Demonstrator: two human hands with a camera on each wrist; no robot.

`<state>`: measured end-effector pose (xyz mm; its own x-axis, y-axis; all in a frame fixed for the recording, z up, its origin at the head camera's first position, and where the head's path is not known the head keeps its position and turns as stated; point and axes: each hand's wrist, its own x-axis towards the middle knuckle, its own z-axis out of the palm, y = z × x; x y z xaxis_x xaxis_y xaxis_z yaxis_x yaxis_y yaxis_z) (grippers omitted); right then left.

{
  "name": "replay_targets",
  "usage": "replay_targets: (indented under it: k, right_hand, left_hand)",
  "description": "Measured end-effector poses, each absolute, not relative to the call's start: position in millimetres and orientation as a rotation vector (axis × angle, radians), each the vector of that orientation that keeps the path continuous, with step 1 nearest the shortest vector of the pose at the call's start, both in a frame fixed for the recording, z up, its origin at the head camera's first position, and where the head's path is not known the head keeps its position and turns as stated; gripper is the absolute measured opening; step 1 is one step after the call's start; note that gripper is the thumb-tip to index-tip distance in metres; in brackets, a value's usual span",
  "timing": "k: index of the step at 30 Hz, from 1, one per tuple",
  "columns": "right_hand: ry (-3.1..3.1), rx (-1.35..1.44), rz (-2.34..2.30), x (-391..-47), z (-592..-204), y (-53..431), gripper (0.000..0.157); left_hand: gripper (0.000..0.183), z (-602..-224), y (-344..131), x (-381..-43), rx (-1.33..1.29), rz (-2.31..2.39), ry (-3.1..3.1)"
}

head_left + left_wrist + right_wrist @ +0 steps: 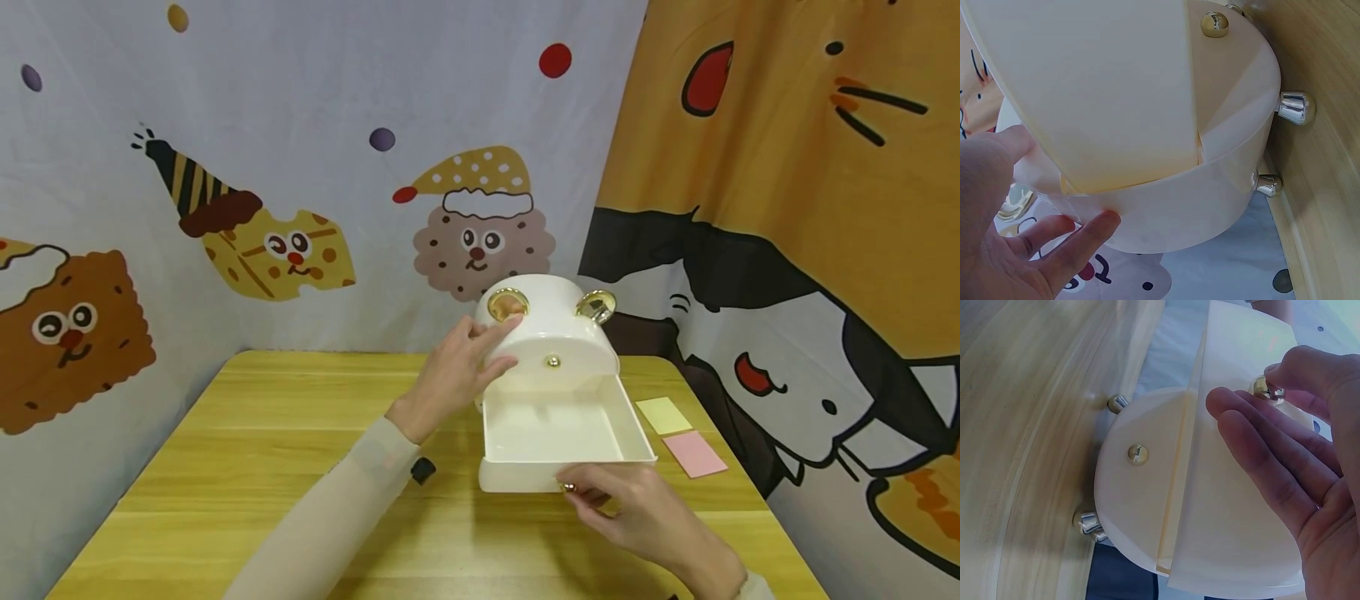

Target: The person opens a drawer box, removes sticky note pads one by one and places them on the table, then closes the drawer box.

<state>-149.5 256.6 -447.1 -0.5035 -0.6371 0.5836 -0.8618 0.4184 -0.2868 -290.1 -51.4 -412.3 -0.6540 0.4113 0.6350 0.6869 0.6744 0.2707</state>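
A glossy white, round-topped drawer box (547, 321) with gold ear-like cups stands on the table. Its drawer (558, 417) is pulled out toward me, inside visible. My right hand (637, 512) pinches the gold knob (1266, 389) on the drawer front with thumb and index finger; the other fingers extend beside the front panel. My left hand (457, 367) touches the upper left of the box with extended fingers, near the left gold ear (507, 306). In the left wrist view, its fingertips (1107, 222) rest on the curved shell.
Another gold knob (552, 361) sits on the face above the drawer; one more (1138, 454) shows below it. Short metallic feet (1296, 107) support the box. Yellow (664, 415) and pink (694, 454) paper pads lie to the right. A cartoon-printed curtain (322, 108) hangs behind the table.
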Motion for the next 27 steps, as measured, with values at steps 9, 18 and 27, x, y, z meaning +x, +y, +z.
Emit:
replay_targets:
  k: [9,18,27]
  right_hand:
    - [-2.278,1.274,0.786,-149.9,-445.1,254.5,0.047]
    - [-2.286,1.255,0.782,-149.4,-445.7,254.6,0.048]
    - [-2.263,1.264,0.794,-149.8,-444.4,252.1,0.05]
  left_hand:
    - [0.064,-411.6,-51.6,-289.8,-0.855,-0.7,-2.357]
    - [0.063,-412.3,-50.8,-290.4,-0.853,-0.698,-2.371]
    - [0.064,-412.5,-51.4,-290.0,-0.849,-0.689,-2.333]
